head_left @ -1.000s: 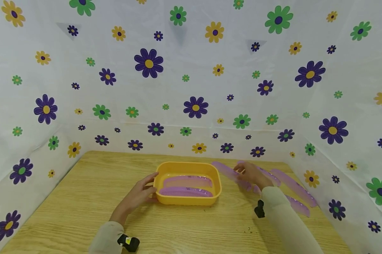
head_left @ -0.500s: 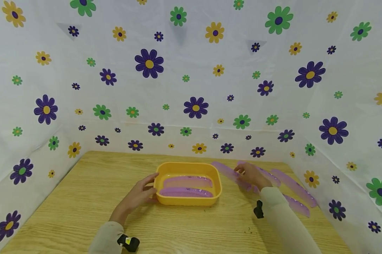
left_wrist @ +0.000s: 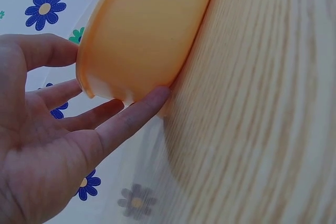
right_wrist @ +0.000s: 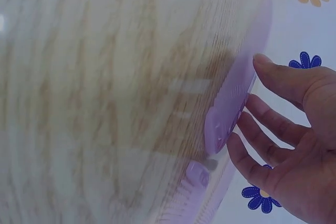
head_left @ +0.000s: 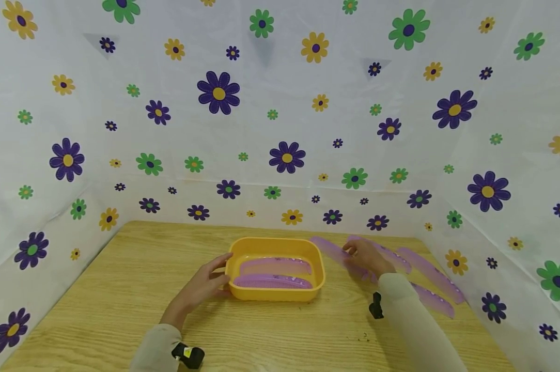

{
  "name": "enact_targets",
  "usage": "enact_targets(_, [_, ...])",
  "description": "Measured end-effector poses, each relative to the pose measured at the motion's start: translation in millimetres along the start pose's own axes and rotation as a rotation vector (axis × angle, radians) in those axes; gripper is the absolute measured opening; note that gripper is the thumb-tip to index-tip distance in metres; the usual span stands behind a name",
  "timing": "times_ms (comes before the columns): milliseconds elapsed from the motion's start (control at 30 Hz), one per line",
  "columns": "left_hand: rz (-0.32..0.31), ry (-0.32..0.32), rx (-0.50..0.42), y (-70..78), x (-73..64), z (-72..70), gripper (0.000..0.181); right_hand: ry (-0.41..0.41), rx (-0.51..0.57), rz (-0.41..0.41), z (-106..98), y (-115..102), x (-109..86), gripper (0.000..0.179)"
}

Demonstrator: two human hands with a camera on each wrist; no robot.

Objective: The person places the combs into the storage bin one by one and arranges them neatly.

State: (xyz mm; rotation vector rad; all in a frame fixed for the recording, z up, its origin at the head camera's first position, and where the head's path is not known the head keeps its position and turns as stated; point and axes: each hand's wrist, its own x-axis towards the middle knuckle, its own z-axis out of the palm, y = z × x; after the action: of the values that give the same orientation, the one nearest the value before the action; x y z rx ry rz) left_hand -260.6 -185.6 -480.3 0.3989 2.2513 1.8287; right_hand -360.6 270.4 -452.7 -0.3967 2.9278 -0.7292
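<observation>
The left hand (head_left: 198,284), fingers loosely spread, touched the left end of a yellow tub (head_left: 275,295); the right hand (head_left: 368,257), fingers relaxed and parted, was at a purple comb (head_left: 328,247) right of the tub.

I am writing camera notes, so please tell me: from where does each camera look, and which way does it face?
Head: worn on the head, facing forward and down at the yellow container, purple combs and table; left hand, right hand and sleeves show.
Left wrist: worn on that wrist, facing the container's outer wall; only the left hand shows.
Right wrist: worn on that wrist, facing table and combs; only the right hand shows.
Head and left wrist both show the container and left hand.
</observation>
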Motion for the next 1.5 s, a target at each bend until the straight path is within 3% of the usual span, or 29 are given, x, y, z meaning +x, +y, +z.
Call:
enact_targets(367, [-0.001, -0.003, -0.002, -1.6, 0.0, -0.3, 0.065, 0.016, -0.004, 0.042, 9.0, -5.8, 14.2, 0.036])
enact_targets(700, [0.003, -0.003, 0.0, -0.1, 0.3, 0.1, 0.065, -0.007, 0.108, 0.061, 4.9, -1.3, 10.3, 0.037])
enact_targets(1067, [-0.009, 0.007, -0.002, -0.4, 0.1, 0.0, 0.065, 0.009, 0.184, 0.039, -2.2, 7.0, 2.0, 0.036])
enact_targets(1200, [-0.006, 0.003, -0.001, -0.6, -0.2, -0.3, 0.065, 0.006, 0.182, -0.014, -7.7, 6.9, -0.1, 0.035])
enact_targets(1333, [-0.003, -0.001, 0.002, 0.2, -0.7, 0.0, 0.065, 0.001, 0.175, -0.074, -17.2, 4.4, -2.9, 0.035])
enact_targets(1500, [-0.008, 0.006, 0.0, 1.4, -0.8, 0.4, 0.066, -0.042, 0.224, -0.059, -32.4, -1.9, -8.0, 0.036])
